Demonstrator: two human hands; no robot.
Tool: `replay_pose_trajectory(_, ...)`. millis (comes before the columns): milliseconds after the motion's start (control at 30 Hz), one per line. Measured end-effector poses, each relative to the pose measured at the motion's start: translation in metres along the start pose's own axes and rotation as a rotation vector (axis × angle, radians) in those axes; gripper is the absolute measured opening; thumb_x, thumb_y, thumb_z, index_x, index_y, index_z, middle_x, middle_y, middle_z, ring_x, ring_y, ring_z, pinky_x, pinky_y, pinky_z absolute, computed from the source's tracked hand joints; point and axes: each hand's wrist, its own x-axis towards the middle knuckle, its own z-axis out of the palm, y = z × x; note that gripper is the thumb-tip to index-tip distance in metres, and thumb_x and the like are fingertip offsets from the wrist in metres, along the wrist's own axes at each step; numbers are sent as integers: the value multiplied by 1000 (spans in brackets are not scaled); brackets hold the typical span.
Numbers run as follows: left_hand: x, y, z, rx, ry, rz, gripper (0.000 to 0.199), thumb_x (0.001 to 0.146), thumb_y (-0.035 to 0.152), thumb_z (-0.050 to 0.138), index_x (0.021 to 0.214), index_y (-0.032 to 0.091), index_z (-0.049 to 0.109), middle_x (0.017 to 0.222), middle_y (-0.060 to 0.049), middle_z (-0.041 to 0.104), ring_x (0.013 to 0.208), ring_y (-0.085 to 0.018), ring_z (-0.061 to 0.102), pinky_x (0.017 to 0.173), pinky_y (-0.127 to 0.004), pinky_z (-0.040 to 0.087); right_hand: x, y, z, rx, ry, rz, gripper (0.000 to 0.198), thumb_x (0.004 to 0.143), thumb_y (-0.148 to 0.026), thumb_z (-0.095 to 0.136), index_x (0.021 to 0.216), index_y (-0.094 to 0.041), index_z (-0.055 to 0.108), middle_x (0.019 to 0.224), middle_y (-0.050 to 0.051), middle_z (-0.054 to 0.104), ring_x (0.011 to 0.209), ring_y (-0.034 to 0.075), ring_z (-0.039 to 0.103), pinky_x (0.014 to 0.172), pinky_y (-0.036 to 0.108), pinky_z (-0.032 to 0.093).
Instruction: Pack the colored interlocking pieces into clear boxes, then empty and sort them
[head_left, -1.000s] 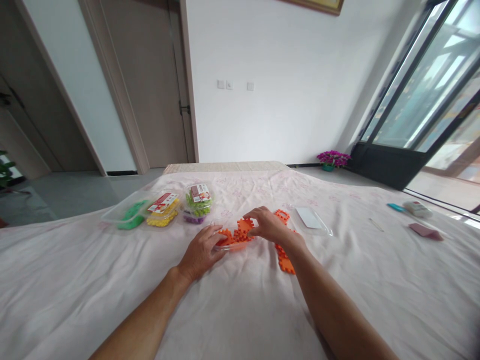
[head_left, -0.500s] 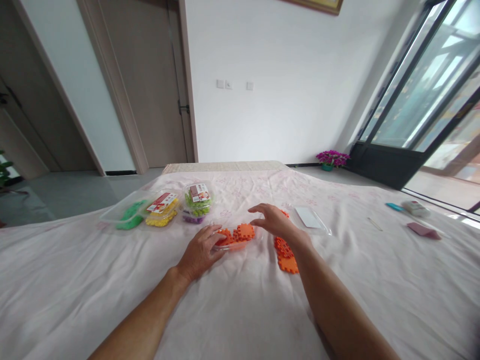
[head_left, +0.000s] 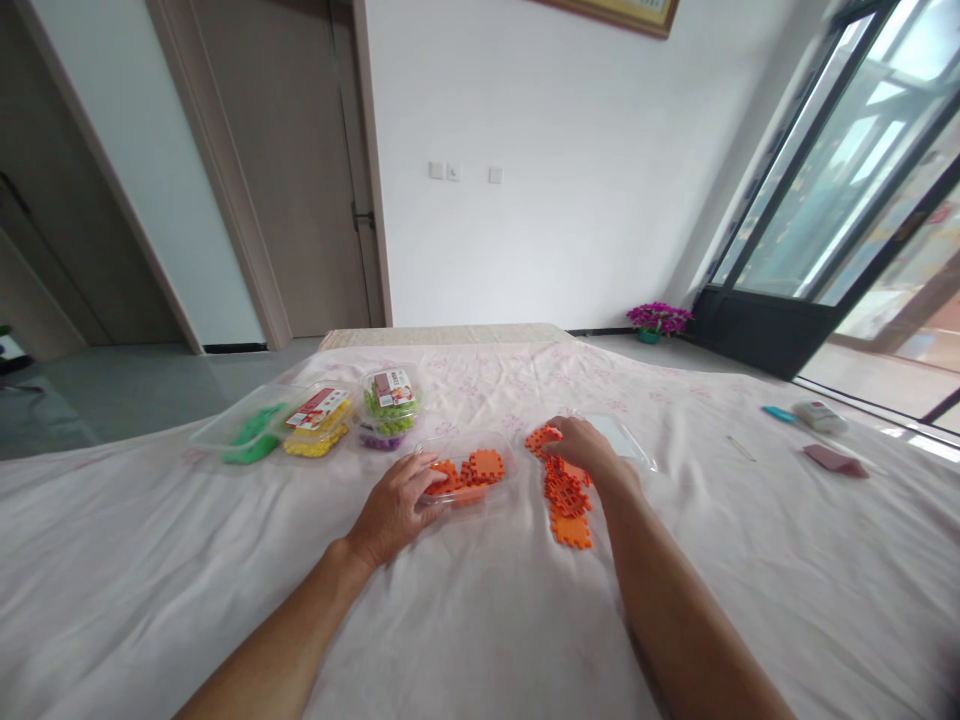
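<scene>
Newly changed: the right hand (head_left: 589, 450) has been moved off the clear tub (head_left: 510, 470) and brought to the loose orange pieces (head_left: 568, 495) on the cloth (head_left: 465, 620).
Right grip: fingers are bent, with the tips set at the farthest loose piece; whether it is pinched or merely touched cannot be told.
Left grip: kept unchanged; the left hand (head_left: 394, 505) is curled over the tub's left end, its rim apparently held between fingers and thumb.
Tub: set open between the hands; a square orange piece (head_left: 487, 465), seen more upright at the right fingertips a second ago, is now left lying among others.
Loose row: laid just right of the tub, some pieces overlapped; a clear plastic shell (head_left: 619, 437) is partly hidden by the right hand.
Meaning: handling, it is judged, has been shifted from tub to row, the tub being steadied meanwhile.
</scene>
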Motion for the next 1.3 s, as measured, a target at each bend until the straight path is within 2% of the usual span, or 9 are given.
replay_pose_trajectory(100,0,-1,1,4,6,8,26,88,38,62,109,24,68,132,-9,60,125,-25,54,109,-45,44,0,-2,6,-48,-21,52,42,74,-39,68,110,-18,69,111,14,70,104,29,64,77,31,46)
replay_pose_trajectory(233,-1,-1,1,12,0,5,26,88,38,62,110,24,68,133,-9,60,126,-25,53,110,-46,43,-1,-5,9,-51,13,76,40,71,-36,70,107,-19,69,109,14,70,101,30,65,72,31,46)
replay_pose_trajectory(367,0,0,0,14,-8,-4,27,89,39,62,110,23,68,133,-10,59,126,-26,53,109,-46,43,-2,-8,8,-49,31,94,35,72,-34,69,104,-19,70,104,14,71,98,31,66,69,31,45)
replay_pose_trajectory(500,1,1,-1,6,-3,0,29,89,40,62,113,24,67,133,-9,60,126,-25,54,108,-45,44,-3,-14,1,22,88,82,38,74,-35,68,109,-22,70,105,12,72,98,29,67,71,30,45)
replay_pose_trajectory(667,2,2,-1,-11,12,-12,45,87,39,63,128,23,57,135,-9,59,126,-25,54,111,-45,42,-5,-37,-7,288,211,-120,44,78,-34,67,122,-26,66,117,6,70,105,24,65,86,31,48)
replay_pose_trajectory(767,1,1,1,-42,15,-37,56,86,37,64,137,21,47,136,-11,57,127,-25,53,110,-44,42,-10,-61,-6,436,184,-295,44,77,-30,70,120,-27,67,118,4,70,104,21,65,89,31,49)
replay_pose_trajectory(900,-1,0,2,-87,25,-73,67,86,35,65,145,21,36,141,-13,52,129,-26,52,108,-45,44,-23,-92,1,465,94,-498,45,74,-25,74,119,-25,68,117,5,70,104,22,65,91,33,49)
replay_pose_trajectory(1067,-1,-1,5,-95,48,-49,71,87,40,64,147,22,31,146,-14,46,135,-28,46,110,-47,42,-34,-116,13,485,40,-569,40,72,-14,72,112,-22,72,108,6,72,99,22,67,89,32,49)
replay_pose_trajectory(1300,1,2,1,-74,49,-18,61,89,44,60,141,22,40,148,-15,43,140,-27,40,114,-47,38,-37,-126,22,632,-4,-615,29,77,-18,70,106,-21,73,104,5,73,94,19,67,84,29,51)
